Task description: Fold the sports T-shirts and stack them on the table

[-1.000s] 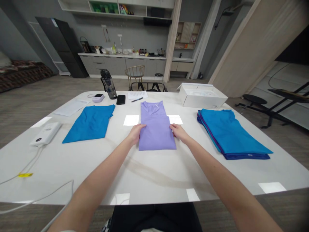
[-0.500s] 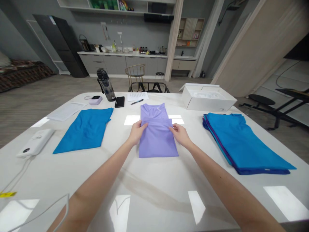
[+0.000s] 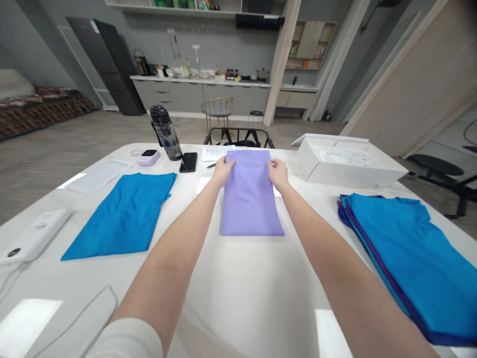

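Note:
A purple shirt [image 3: 251,199] lies folded in a tall rectangle in front of me, its lower fold nearest me and its upper edge at the far side. My left hand [image 3: 223,170] is closed on its far left corner, and my right hand [image 3: 278,172] pinches the far right corner. The shirt's neckline is hidden under the upper layer. To the left, a folded blue garment [image 3: 126,216] lies flat with slight wrinkles. On the right is a stack of folded garments [image 3: 406,248], bright blue on top with purple and dark blue edges below.
A white open box [image 3: 346,171] stands at the back right. Toward the back left are a water bottle [image 3: 166,134], a black phone [image 3: 188,162], a small lilac device [image 3: 148,157] and papers [image 3: 99,175]. A white power bank [image 3: 37,236] with a cable lies at the left edge.
Both hands have moved away from me, drawing the purple shirt's folded edge over the neckline, which no longer shows. The camera view has shifted slightly.

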Available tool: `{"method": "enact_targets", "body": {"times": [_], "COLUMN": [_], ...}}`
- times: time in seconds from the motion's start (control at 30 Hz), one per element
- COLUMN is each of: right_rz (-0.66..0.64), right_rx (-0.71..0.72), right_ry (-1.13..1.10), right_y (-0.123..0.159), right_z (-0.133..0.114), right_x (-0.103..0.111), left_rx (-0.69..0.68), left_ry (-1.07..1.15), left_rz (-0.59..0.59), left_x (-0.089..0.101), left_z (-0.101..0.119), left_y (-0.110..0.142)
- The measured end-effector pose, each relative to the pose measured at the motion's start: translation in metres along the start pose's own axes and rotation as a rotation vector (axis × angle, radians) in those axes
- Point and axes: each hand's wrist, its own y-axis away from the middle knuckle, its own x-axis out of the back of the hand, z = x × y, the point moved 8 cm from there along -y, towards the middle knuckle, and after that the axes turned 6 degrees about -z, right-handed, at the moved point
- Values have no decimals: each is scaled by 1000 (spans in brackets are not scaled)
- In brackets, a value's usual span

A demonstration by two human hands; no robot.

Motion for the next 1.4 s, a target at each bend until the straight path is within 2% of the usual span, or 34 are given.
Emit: {"method": "enact_targets", "body": {"times": [0.07, 0.1, 0.17, 0.27, 0.33, 0.4, 0.57, 0.7, 0.8, 0.87, 0.97, 1.03, 1.1, 1.17, 1.23, 1.3, 1.4], "right_rz": [-51, -56, -70, -226, -345, -391, -391, -367, -339, -367, -417, -398, -361, -344, -345, -350, -359], "right_rx": [-35, -3, 140, 283, 247, 185, 60, 51, 167, 244, 249, 228, 208, 180, 161, 167, 213], "right_ry": [204, 288, 390, 452, 500, 541, 574, 597, 606, 579, 535, 535, 545, 555, 562, 569, 576], "right_y": [2, 5, 14, 24, 24, 23, 22, 38, 66, 93, 133, 152, 163, 166, 165, 164, 165], "right_z": [10, 10, 2, -8, -4, 1, 15, 16, 4, -4, -3, 1, 5, 9, 12, 12, 11], "right_x": [-24, -33, -53, -89, -108, -116, -110, -96, -88, -86, -82, -75, -67, -62, -61, -62, -64], "left_rx": [-76, -140, -236, -187, -113, -77, -32, -21, -19, -24, -64, -181, -339, -406, -342, -273, -276], "left_ry": [-377, -553, -817, -1007, -1053, -1079, -1134, -1159, -1172, -1173, -1165, -1145, -1109, -1061, -990, -909, -892], "left_rz": [44, 25, -83, -229, -260, -262, -248, -259, -259, -256, -225, -203, -280, -402, -421, -358, -369], "left_x": [-5, -14, -37, -59, -63, -63, -60, -61, -62, -62, -62, -66, -79, -92, -96, -93, -92], "left_z": [-11, -16, -29, -53, -64, -68, -70, -70, -70, -69, -61, -47, -33, -27, -26, -26, -30], "left_y": [0, 3, 13, 22, 23, 21, 20, 21, 22, 23, 26, 32, 45, 61, 79, 100, 141]}}
